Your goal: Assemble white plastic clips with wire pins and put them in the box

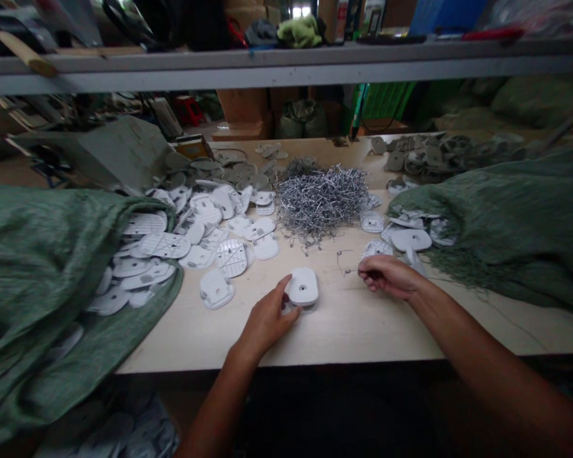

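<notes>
We have a table (344,331) before us, with a shelf (286,73) running above its far side. In the table's middle lies a heap of wire pins (322,200). To the heap's left, plastic plates (191,235) lie scattered, with discs (229,172) behind them. To its right lie more plates (410,240), with more discs (434,156) behind those. A sack (52,273) lies at the table's left end, with plates in its mouth, and another sack (501,222) lies over the right end. Nearest us, our left hand (267,321) is on a plate (303,286), and our right hand (386,277), just to its right, holds a pin (346,264).
</notes>
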Demonstrator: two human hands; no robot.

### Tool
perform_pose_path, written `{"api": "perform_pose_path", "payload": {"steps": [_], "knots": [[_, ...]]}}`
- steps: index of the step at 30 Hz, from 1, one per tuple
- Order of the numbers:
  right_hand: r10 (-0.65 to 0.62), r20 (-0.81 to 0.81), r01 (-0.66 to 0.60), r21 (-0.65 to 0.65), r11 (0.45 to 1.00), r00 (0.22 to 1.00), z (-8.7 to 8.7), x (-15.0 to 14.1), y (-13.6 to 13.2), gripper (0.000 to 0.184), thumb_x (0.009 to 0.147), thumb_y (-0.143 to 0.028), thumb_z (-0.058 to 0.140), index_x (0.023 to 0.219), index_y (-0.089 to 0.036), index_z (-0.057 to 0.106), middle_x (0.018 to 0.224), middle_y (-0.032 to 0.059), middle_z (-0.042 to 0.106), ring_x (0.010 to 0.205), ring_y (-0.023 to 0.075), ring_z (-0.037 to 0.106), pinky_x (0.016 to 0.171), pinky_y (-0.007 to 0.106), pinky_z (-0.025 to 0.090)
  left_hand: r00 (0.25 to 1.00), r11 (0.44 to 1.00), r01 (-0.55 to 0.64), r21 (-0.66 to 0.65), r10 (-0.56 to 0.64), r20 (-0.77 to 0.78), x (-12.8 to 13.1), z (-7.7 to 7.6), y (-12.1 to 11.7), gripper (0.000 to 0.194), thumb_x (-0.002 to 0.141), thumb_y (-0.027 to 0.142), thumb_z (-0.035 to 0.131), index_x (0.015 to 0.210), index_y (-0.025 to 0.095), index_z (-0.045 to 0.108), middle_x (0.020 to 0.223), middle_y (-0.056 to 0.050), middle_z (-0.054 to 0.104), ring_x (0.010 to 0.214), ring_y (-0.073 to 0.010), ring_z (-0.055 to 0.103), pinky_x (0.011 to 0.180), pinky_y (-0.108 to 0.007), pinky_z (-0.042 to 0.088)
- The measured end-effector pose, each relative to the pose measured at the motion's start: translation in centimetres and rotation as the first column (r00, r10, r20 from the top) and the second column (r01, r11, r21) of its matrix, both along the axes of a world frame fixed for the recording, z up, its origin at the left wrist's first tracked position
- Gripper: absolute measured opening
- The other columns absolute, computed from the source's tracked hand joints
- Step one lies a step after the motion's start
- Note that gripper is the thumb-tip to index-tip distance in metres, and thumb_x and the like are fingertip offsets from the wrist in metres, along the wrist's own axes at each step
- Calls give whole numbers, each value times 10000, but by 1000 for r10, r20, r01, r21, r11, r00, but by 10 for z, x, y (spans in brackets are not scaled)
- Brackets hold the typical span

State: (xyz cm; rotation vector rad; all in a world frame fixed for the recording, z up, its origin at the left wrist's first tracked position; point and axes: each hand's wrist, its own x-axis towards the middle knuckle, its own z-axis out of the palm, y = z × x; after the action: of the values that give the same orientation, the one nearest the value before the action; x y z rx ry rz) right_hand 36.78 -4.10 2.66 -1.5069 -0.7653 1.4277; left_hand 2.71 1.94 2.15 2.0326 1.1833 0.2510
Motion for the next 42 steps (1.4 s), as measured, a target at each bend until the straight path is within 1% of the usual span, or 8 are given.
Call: {"api": "perform_pose_path", "payload": {"steps": [5, 8, 10, 15, 19, 31, 37, 42], "knots": [[293, -238, -325, -110, 939, 926, 8, -31, -23, 272, 670, -348, 846, 713, -142, 673, 654, 10, 624, 525, 104, 549, 463, 213, 485, 980, 997, -67, 26, 61, 187, -3, 26, -11, 601, 972, 484, 706, 1524, 260, 627, 1254, -104, 763, 1037, -259, 733, 905, -382, 575], [359, -331, -417, -123, 900, 873, 6, -48, -26, 281, 679, -349, 859, 717, -139, 676, 641, 9, 630, 496, 95, 543, 441, 198, 482, 942, 981, 83, -173, -21, 335, 0, 32, -25, 461, 1008, 501, 676, 1384, 240, 738, 1222, -95, 793, 1063, -249, 754, 911, -352, 586], [363, -379, -438, -133, 889, 851, 1, -56, -26, 289, 679, -343, 871, 722, -137, 673, 648, 10, 637, 488, 90, 548, 435, 188, 485, 928, 936, 144, -322, -15, 372, 2, 25, -34, 439, 1003, 502, 693, 1333, 221, 764, 1137, -92, 813, 979, -238, 770, 877, -342, 593], [370, -473, -479, -132, 868, 800, -15, -70, -32, 283, 686, -315, 877, 714, -139, 657, 639, 2, 627, 466, 84, 531, 413, 184, 495, 848, 879, -14, -477, 264, 460, -1, -13, -50, 394, 921, 468, 815, 1185, 177, 780, 1068, -96, 826, 1009, -238, 773, 954, -350, 589], [386, -531, -526, -138, 839, 754, -25, -82, -39, 244, 707, -298, 860, 730, -153, 665, 644, 3, 634, 478, 87, 533, 419, 188, 517, 831, 838, 39, -545, 276, 483, -7, -23, -58, 334, 929, 463, 811, 1039, 148, 798, 1006, -102, 830, 936, -214, 777, 927, -333, 606], [95, -430, -213, -234, 949, 898, -36, -119, -59, 387, 822, -414, 914, 1050, -121, 804, 1185, 178, 780, 762, 175, 749, 610, 259, 668, 772, 838, -161, -521, 435, 462, -13, -36, -63, 368, 898, 500, 822, 1003, 148, 788, 872, -79, 818, 816, -212, 787, 858, -354, 641], [56, -196, -67, -50, 996, 979, -48, -132, -58, 492, 801, -576, 923, 924, -112, 813, 798, 88, 757, 638, 117, 688, 603, 193, 603, 803, 835, -104, -540, 391, 449, -2, -43, -59, 340, 902, 482, 807, 961, 148, 784, 917, -88, 824, 789, -192, 780, 806, -305, 609], [74, -150, -77, -15, 997, 986, -58, -129, -52, 546, 789, -626, 926, 936, -113, 812, 852, 95, 772, 679, 129, 711, 637, 215, 620, 847, 873, -104, -476, 329, 417, 2, -46, -53, 316, 937, 466, 761, 957, 151, 780, 871, -65, 807, 700, -169, 752, 716, -270, 562]]}}
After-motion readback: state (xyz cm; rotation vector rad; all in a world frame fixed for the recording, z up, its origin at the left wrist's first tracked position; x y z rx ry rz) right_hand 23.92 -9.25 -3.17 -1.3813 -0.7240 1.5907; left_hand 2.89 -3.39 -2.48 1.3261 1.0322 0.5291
